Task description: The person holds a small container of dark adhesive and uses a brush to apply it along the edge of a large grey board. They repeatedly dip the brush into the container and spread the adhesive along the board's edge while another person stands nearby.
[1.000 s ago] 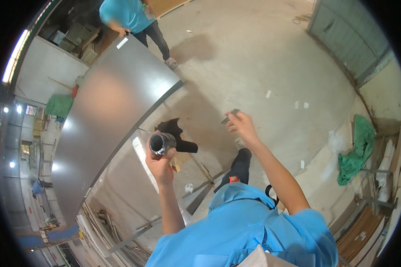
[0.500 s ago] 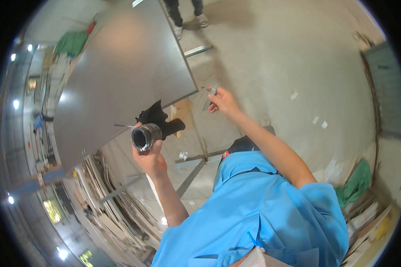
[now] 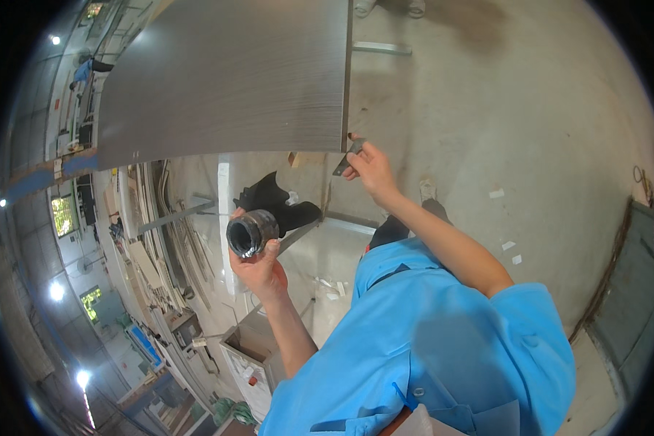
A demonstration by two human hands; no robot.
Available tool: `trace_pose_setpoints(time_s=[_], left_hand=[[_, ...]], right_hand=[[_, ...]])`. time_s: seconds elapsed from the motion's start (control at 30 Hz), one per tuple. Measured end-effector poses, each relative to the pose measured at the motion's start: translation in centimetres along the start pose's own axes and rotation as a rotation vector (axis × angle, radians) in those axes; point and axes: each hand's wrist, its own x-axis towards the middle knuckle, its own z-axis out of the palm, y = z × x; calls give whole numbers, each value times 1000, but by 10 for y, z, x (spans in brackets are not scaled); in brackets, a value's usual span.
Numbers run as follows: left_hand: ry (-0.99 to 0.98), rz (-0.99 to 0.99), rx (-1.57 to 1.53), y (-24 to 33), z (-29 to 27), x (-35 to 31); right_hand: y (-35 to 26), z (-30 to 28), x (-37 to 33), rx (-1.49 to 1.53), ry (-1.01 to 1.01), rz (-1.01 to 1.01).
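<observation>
My left hand (image 3: 258, 270) is wrapped round a black, shiny-rimmed roll (image 3: 251, 234) with a hollow core, its open end toward me. From behind the roll spreads a loose black sheet or cloth (image 3: 272, 202) with ragged points; its material I cannot make out. My right hand (image 3: 372, 173) pinches a small dark flat tool, like a scraper blade (image 3: 347, 161), just beside the near right corner of a large dark grey wood-grain board (image 3: 232, 87). Whether the tool touches the board's edge I cannot tell.
Metal bars (image 3: 381, 48) of a stand jut from under the board. Long strips of board (image 3: 160, 218) lie stacked at the left, near a box-like bin (image 3: 251, 341). Paper scraps (image 3: 507, 245) dot the concrete floor. Another person's shoes (image 3: 416, 9) show at the top.
My view has turned, so the board's near edge now runs almost level. My right hand with the flat tool has come close to the board's corner. The left hand still holds the roll.
</observation>
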Motion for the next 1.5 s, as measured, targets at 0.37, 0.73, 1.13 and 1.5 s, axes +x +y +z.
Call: trace_pose_setpoints(time_s=[0.37,0.73,1.13,1.5], left_hand=[[4,-9,42,-60,-296,292],[-36,19,41,16,-917,396],[-22,-2,73,-13,-789,201],[-19,18,70,-25,-690,101]], right_hand=[[190,336,192,68,28,29],[413,846,64,69,115,-308],[483,640,-47,75,67,-13],[399,538,-112,153,20,-120]])
